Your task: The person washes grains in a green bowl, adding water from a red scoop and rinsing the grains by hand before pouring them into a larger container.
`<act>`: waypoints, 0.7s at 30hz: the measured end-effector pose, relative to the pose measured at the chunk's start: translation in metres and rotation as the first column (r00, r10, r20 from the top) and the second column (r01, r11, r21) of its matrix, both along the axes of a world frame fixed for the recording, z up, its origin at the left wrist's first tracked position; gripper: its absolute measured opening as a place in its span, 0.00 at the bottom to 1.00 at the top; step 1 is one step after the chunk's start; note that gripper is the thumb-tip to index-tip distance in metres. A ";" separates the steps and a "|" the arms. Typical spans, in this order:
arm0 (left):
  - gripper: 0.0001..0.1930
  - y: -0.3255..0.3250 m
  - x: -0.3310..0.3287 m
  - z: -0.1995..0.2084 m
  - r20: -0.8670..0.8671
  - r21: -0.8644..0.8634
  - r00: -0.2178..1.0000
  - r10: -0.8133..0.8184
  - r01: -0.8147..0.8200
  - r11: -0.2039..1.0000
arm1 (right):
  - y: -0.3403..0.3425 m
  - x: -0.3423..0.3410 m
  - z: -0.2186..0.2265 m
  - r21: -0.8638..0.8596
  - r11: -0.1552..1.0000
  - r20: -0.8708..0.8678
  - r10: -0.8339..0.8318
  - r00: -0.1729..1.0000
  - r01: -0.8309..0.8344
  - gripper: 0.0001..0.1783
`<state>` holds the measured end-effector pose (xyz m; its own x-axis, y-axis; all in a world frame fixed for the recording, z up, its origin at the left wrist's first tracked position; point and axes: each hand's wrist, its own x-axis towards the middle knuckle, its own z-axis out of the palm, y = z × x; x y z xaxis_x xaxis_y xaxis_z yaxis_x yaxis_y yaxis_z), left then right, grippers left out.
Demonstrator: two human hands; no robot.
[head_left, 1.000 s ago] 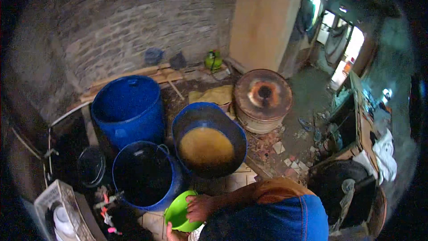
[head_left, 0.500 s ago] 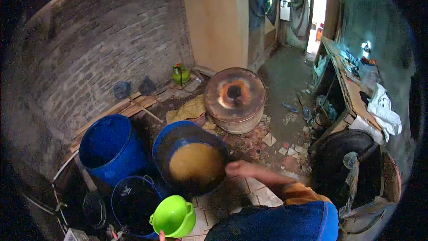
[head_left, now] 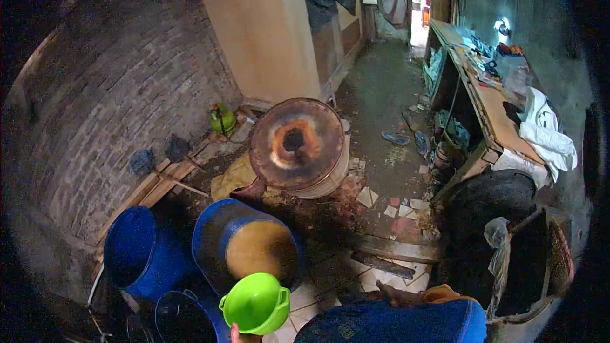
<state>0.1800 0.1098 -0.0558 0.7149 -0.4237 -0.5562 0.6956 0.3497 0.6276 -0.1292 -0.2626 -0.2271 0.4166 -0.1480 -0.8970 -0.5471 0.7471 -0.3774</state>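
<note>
A bright green plastic basin (head_left: 254, 305) with two side handles tilts at the lower middle, and its inside shows no contents. My left hand (head_left: 237, 332) grips its near rim; only part of the thumb and fingers shows. Just beyond the basin stands a blue drum (head_left: 206, 232) holding cloudy tan liquid (head_left: 257, 248), and the basin's far rim overlaps its near side. My right hand (head_left: 395, 293) is low beside my body, in shadow below the orange sleeve (head_left: 443, 295), and its fingers cannot be made out.
A second blue drum (head_left: 127, 248) and a dark blue-rimmed tub (head_left: 181, 317) are at left. A rusty round-topped drum (head_left: 311, 152) stands ahead, near a green gas cylinder (head_left: 222, 119). Broken tiles (head_left: 367, 197) litter the floor. A cluttered wooden bench (head_left: 489, 95) lines the right wall.
My right hand has drawn back from the tan-liquid drum's right side toward my body. The green basin has risen slightly closer to that drum, and the view has shifted.
</note>
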 end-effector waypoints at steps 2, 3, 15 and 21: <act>0.31 -0.017 0.002 -0.005 -0.008 -0.015 1.000 -0.030 0.030 0.999 | -0.020 0.019 0.013 0.064 0.985 0.133 -0.166 0.977 0.159 0.37; 0.30 -0.030 0.001 0.001 -0.006 -0.015 0.999 -0.049 0.049 0.999 | -0.028 0.028 0.020 0.102 0.964 0.211 -0.263 0.941 0.246 0.37; 0.26 -0.118 0.004 0.033 0.419 0.229 0.880 -0.222 0.134 0.964 | -0.118 0.026 0.091 -0.228 0.939 0.363 -0.163 0.917 0.257 0.41; 0.22 -0.136 0.019 0.024 0.190 -0.092 0.950 -0.247 0.268 0.959 | -0.033 -0.035 0.010 -0.205 0.979 -0.084 0.003 0.996 -0.020 0.40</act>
